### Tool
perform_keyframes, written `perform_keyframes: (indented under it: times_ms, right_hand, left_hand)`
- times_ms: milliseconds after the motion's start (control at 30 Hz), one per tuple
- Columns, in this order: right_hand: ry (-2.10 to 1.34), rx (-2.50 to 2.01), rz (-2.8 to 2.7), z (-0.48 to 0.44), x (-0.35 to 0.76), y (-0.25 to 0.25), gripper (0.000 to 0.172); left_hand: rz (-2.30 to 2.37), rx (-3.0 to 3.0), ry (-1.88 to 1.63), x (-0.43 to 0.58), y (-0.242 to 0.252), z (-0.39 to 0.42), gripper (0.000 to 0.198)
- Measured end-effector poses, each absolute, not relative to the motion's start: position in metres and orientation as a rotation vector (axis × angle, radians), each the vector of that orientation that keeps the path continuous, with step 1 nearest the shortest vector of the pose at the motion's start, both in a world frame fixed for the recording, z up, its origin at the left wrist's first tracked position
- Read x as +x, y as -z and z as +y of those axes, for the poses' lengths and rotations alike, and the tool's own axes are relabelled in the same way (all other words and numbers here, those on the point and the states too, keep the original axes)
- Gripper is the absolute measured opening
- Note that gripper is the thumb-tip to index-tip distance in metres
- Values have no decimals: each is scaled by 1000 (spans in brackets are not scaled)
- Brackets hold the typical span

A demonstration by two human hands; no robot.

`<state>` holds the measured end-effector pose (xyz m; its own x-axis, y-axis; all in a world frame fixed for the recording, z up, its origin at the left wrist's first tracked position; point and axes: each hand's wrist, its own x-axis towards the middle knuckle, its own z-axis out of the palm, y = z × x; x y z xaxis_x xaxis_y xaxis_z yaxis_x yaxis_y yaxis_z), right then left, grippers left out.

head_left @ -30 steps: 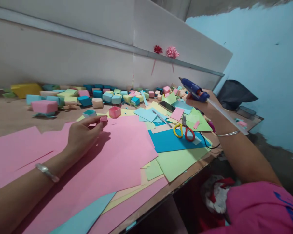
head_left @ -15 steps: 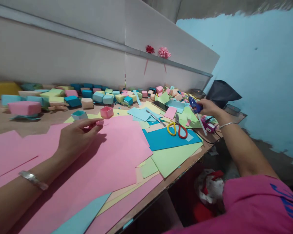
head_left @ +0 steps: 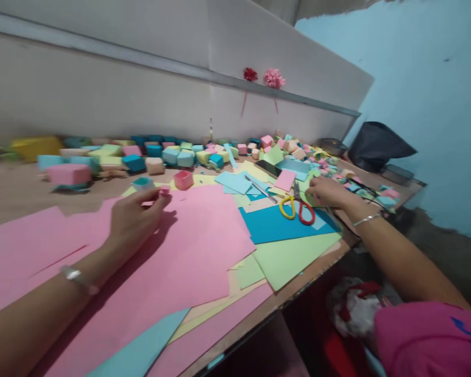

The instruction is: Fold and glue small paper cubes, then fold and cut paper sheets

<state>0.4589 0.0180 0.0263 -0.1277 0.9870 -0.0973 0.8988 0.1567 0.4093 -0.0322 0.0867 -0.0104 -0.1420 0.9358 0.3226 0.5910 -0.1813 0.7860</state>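
Note:
My left hand [head_left: 137, 214] is closed in a pinch on a small folded pink paper piece [head_left: 165, 190], held just above a large pink paper sheet [head_left: 188, 235]. Just beyond the fingertips stands an open pink paper box [head_left: 183, 179], beside a light blue paper box [head_left: 143, 184]. On the right, my right hand [head_left: 332, 193] reaches down to the green paper, fingers bent together at the tips; whatever they hold is hidden. Scissors [head_left: 298, 204] with yellow and red handles lie close to its left, on a dark blue sheet [head_left: 255, 228].
Folded paper boxes [head_left: 155, 165] in several colours line the wall. A silver pen-like tool [head_left: 261, 189] and a phone [head_left: 268, 168] lie among cut papers. A black bag [head_left: 379, 146] stands at the far right. The table's front edge [head_left: 275, 306] slants across the lower right.
My right hand, which held a blue glue gun, has come lower to the green paper, and the gun no longer shows. My left hand keeps its pinch. The view has shifted slightly.

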Motion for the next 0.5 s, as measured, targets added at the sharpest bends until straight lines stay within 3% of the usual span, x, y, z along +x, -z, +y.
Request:
perform_keyframes:
  times_ms: [100,500]
  right_hand:
    - [-416,1762,2080,19,448,-16,25]
    - [-315,2128,1654,3,422,-8,24]
  left_hand:
    - [1544,1641,-1261,-32,17,89,39]
    - [1474,1672,-1338,-36,22,90,28]
